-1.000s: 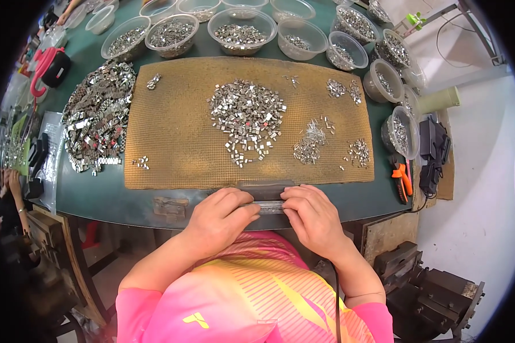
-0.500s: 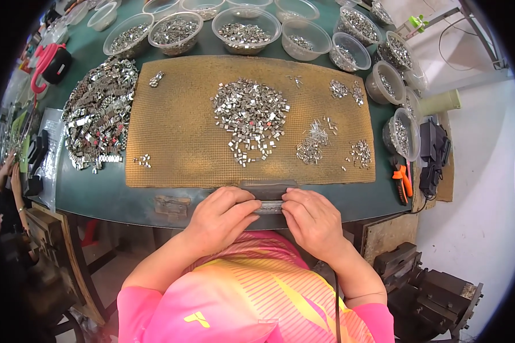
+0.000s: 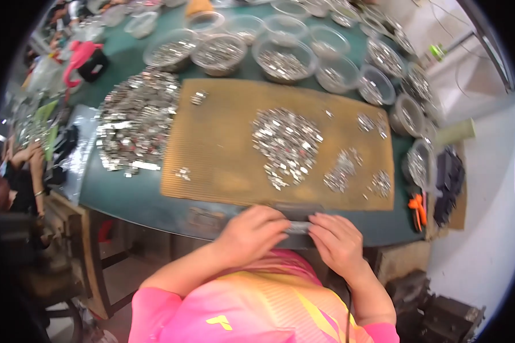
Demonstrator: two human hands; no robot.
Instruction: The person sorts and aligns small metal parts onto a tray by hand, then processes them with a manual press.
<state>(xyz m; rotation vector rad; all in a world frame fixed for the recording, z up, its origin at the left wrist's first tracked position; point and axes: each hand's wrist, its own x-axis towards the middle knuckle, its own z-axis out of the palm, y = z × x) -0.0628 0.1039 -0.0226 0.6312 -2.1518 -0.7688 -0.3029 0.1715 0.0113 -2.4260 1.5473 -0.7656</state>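
At the table's front edge, my left hand (image 3: pixel 254 233) and my right hand (image 3: pixel 337 241) are closed on the two ends of a short grey metal strip (image 3: pixel 298 227). Its middle shows between my fingertips; the ends are hidden. Behind it a dark flat block (image 3: pixel 296 210) lies along the front of the brown ribbed mat (image 3: pixel 217 134). On the mat lies a large heap of small shiny metal links (image 3: pixel 287 143). To its right are thin metal pins (image 3: pixel 340 171) and a small pile of metal bits (image 3: pixel 380 183). Motion blurs the view.
Left of the mat lies a big pile of linked metal bands (image 3: pixel 137 123). Clear plastic tubs (image 3: pixel 283 60) of metal parts line the back and right. Orange-handled pliers (image 3: pixel 418 211) rest at the right edge. Another person's hands (image 3: pixel 31 157) show at far left.
The whole view has shifted, so the table and my hands appear further right and lower. Both hands still grip the metal strip in the same place at the table edge.
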